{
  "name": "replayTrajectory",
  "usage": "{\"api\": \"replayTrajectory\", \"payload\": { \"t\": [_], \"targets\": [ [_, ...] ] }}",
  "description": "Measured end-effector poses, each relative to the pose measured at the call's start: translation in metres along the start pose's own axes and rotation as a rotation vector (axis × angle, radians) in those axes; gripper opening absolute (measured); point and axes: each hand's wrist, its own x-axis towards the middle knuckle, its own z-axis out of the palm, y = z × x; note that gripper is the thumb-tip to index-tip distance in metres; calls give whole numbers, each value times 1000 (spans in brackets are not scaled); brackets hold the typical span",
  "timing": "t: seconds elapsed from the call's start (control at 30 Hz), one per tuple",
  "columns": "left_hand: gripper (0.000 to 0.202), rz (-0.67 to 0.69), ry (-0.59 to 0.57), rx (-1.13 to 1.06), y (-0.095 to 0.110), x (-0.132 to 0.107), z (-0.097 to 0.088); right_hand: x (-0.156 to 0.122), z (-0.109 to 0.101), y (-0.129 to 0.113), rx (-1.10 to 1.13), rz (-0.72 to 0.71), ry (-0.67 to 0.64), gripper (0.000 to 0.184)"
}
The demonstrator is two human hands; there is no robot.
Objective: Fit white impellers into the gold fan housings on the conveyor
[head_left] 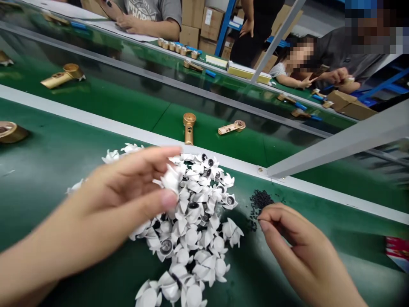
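My left hand [128, 192] is raised over the left side of a heap of white fan blades [191, 234]. Between its thumb and fingers sits one white fan blade [171, 178], slightly blurred. Some blades in the heap lie with their dark, round hubs facing up. To the right, my right hand [297, 247] has its thumb and forefinger pinched together at the edge of a small pile of tiny black pieces [261, 199]. What the fingertips hold, if anything, is too small to make out.
Beyond a white rail [236, 161], a green conveyor belt [143, 115] carries gold fan housings [189, 128]. A slanting grey post [332, 140] rises at right. A red box [396, 251] lies at the right edge. Across the belt, people work among gold parts and cardboard boxes [212, 21].
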Motion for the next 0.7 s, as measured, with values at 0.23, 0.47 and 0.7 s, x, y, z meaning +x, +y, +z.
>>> {"api": "replayTrajectory", "payload": {
  "t": [0.23, 0.47, 0.7],
  "targets": [
    [32, -159, -362, -293, -9, -13, 25, 39, 7, -67, 214, -292, -50, 10],
    [33, -235, -350, -473, -9, -12, 22, 44, 16, -71, 21, -431, 50, 16],
    [31, -284, -332, -581, -13, -12, 25, 41, 19, -74, -72, -444, 108, 18]
  ]
}}
